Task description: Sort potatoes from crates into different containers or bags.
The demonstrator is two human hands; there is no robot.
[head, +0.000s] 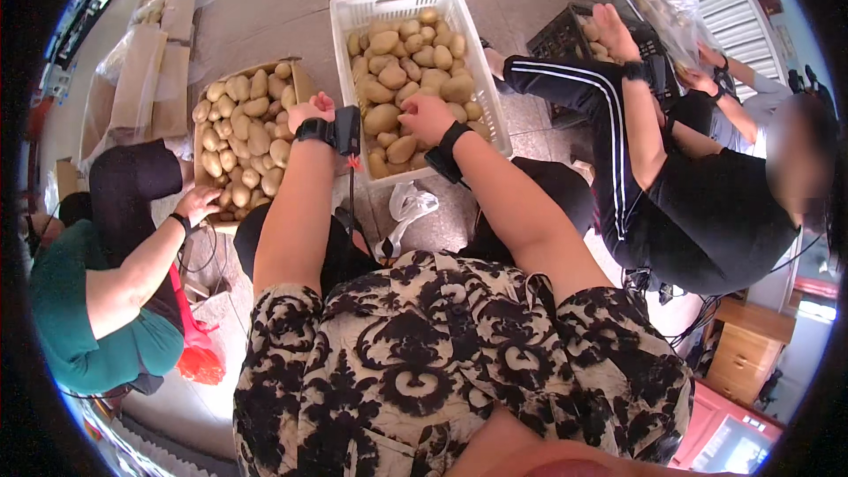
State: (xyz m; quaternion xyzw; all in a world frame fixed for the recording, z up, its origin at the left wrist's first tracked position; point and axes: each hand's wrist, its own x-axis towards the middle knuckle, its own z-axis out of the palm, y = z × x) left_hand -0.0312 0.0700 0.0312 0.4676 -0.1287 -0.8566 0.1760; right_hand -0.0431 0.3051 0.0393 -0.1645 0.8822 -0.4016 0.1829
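A white plastic crate (491,103) full of potatoes (392,76) stands on the floor before me. My right hand (427,117) reaches over the potatoes inside it, its fingers bent down towards them; the fingertips are partly hidden, so I cannot tell if it grips one. To the left, my left hand (313,110) is above the right edge of a cardboard box (303,83) of potatoes, with its fingers curled; whether anything is in them is not clear. Both my wrists wear dark bands with devices.
At left, a co-worker's hand (197,204) touches the cardboard box's near side. On the right sit other people beside a black crate (553,30) and a clear plastic bag (669,3) of potatoes. A white plastic bag (412,207) lies below the white crate. More boxes (136,79) stand far left.
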